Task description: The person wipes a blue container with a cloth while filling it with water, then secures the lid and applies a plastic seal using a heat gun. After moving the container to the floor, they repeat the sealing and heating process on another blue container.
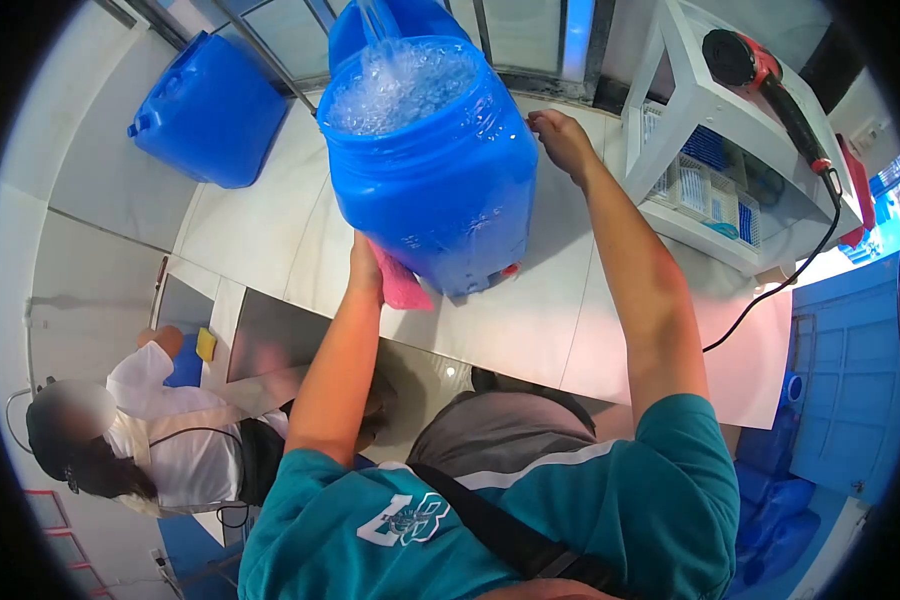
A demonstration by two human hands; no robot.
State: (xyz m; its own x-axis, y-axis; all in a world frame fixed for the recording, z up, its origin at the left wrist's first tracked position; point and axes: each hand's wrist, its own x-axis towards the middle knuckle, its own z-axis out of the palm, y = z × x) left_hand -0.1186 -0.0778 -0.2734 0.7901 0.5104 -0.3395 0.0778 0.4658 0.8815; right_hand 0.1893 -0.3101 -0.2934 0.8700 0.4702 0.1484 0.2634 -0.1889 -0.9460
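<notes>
A large blue container (430,190) stands on the white tiled counter (470,335), its wide mouth up. Water (395,90) pours into it from above and froths near the rim. Low on its left side, my left hand (366,268) is closed on a pink cloth (400,280), which lies against the container wall. At the container's upper right side is my right hand (562,140), its fingers bent with the fingertips at or very near the wall; whether they pinch anything is too small to tell.
Another blue jug (210,110) sits at the back left. On the right, a white shelf unit (690,130) holds baskets, with a red and black heat gun (770,80) on top and its cord hanging over the counter. A co-worker (190,440) is at the lower left near a yellow sponge (206,344).
</notes>
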